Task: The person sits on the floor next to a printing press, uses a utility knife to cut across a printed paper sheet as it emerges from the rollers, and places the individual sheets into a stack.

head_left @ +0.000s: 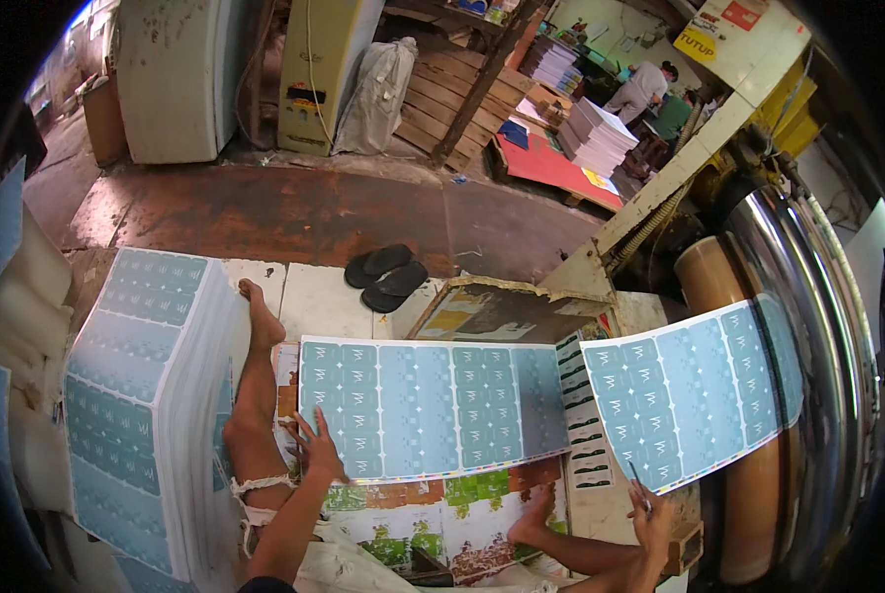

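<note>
Up close, the right hand [652, 519] has its fingers curled round a thin dark tool [635, 476] by the low edge of a bendy blue paper sheet [675, 395], and the left hand [319, 453] spreads its fingers, gripping nothing, at the left end of a flat blue sheet [418, 405]. The bendy sheet curves beside a round, shiny metal roller [826, 296]. Farther off, black sandals [388, 269] lie on smooth, pale tiles [329, 296].

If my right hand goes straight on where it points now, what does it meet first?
Probably the blue printed sheet at the chrome roller: the thin tool in the right hand overlaps the sheet's lower edge in view, though whether they touch is unclear.
</note>
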Demonstrator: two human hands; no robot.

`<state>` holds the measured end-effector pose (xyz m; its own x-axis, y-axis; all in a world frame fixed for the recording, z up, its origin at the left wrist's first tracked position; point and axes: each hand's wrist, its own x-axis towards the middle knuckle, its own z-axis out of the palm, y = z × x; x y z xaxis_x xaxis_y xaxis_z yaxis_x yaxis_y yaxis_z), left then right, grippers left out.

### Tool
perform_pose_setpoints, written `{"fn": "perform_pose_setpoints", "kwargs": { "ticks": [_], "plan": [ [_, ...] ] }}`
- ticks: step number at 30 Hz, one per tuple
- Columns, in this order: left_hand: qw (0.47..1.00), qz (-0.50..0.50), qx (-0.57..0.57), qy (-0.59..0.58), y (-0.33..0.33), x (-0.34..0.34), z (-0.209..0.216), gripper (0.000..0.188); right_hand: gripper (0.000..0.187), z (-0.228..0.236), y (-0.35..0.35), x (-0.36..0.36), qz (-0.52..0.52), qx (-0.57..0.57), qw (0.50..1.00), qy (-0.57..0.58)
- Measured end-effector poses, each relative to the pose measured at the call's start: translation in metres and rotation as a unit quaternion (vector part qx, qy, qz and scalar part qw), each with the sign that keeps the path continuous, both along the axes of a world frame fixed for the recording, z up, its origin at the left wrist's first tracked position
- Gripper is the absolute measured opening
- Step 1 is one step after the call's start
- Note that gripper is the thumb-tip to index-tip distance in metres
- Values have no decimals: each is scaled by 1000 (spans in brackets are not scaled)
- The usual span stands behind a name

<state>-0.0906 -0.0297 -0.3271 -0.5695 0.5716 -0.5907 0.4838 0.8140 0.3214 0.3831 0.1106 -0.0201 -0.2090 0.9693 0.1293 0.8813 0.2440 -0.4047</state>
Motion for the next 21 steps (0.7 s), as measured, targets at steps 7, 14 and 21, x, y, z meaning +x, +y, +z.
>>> {"fn": "perform_pose_setpoints", "kwargs": {
  "ticks": [7,14,21],
  "plan": [
    [967,-28,-69,243,-1,30,-110,107,30,-65,-25,-6,50,71,995,-46],
    [991,-24,-65,116,-4,30,-72,107,47,-68,-53,-38,68,62,991,-100],
    [927,-101,225,-283,29,94,14,93,60,-61,-81,-69,93,8,986,-139]
  ]
}}
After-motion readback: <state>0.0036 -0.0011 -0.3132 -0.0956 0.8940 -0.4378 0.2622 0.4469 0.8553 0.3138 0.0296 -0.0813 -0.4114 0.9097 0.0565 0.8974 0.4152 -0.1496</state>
